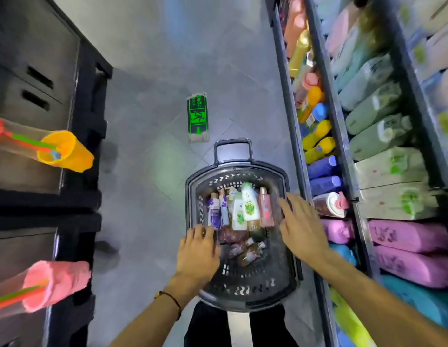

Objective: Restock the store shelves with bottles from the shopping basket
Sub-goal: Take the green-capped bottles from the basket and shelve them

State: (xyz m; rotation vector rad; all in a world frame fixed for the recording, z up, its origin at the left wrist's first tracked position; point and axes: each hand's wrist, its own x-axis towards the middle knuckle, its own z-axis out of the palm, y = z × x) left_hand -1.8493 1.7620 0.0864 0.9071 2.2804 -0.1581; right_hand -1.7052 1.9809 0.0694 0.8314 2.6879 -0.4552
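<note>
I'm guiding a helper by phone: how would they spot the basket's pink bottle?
Find the dark basket on the floor by the shelves. Its pink bottle ends the row on the right; its neighbour is white and green.

left hand (198,254) fingertips hidden among bottles at shopping basket (288,186) left wall; grip unclear. Basket near rim behind forearm.

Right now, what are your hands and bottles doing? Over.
Left hand at left rim of shopping basket, grip unclear. Right hand open above right rim. Bottles in basket. Nothing blocking.
</note>
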